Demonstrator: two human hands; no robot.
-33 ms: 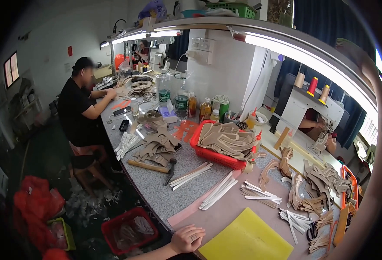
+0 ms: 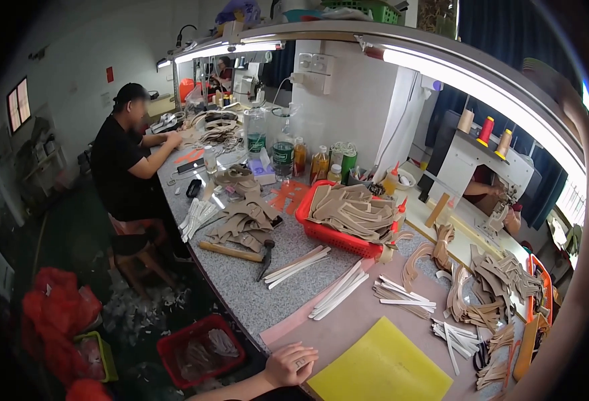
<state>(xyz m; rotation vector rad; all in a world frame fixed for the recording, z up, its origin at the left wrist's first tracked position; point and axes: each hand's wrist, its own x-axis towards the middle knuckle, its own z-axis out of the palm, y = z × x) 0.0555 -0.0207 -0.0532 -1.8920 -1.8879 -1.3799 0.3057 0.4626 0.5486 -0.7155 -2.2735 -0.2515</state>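
My left hand [image 2: 291, 364] rests at the near edge of the table, beside the left corner of a yellow sheet [image 2: 382, 366]. Its fingers lie loosely extended over the pinkish-brown mat [image 2: 358, 327], and nothing shows in them. My right arm rises along the right rim of the picture, and the dim, blurred right hand [image 2: 545, 77] is at the upper right; its fingers cannot be made out. Beyond the sheet lie bundles of white strips [image 2: 340, 291] and mixed white and tan strips [image 2: 404, 299].
A red basket [image 2: 341, 240] heaped with tan cut pieces stands mid-table. Left of it are a hammer [image 2: 265, 259], more tan pieces [image 2: 244, 224] and bottles [image 2: 283, 154]. A co-worker [image 2: 130, 150] sits at the far left. Another person's hands work at a sewing machine [image 2: 485, 170] on the right.
The whole view has shifted very slightly. My left hand keeps its place beside the yellow sheet.
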